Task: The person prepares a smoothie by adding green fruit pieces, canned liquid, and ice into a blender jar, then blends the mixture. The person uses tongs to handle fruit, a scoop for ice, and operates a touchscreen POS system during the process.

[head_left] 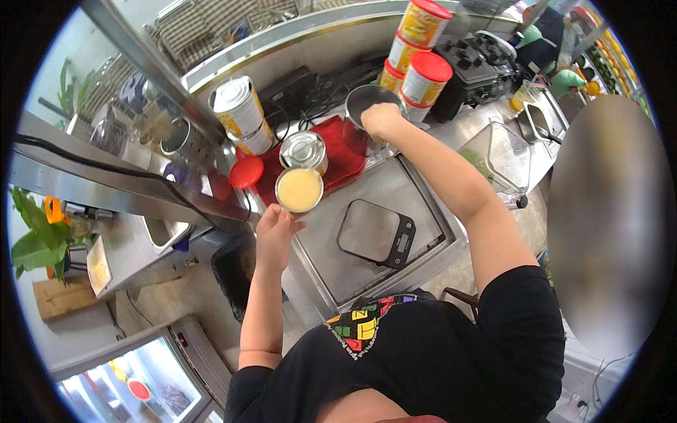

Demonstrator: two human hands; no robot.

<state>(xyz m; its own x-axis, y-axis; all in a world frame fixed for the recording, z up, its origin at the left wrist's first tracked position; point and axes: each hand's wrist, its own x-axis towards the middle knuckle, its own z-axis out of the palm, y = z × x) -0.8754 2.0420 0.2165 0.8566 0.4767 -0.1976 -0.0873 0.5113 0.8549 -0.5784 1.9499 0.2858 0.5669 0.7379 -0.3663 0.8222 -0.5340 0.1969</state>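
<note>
the filled can (pixel 299 190) is held by the bent left hand (pixel 275 234) near the red cloth (pixel 343 151). the right hand (pixel 384 121) is curled at the pot (pixel 367 97); its hold cannot be told. reaching seems in hand; level holding is needed.
</note>
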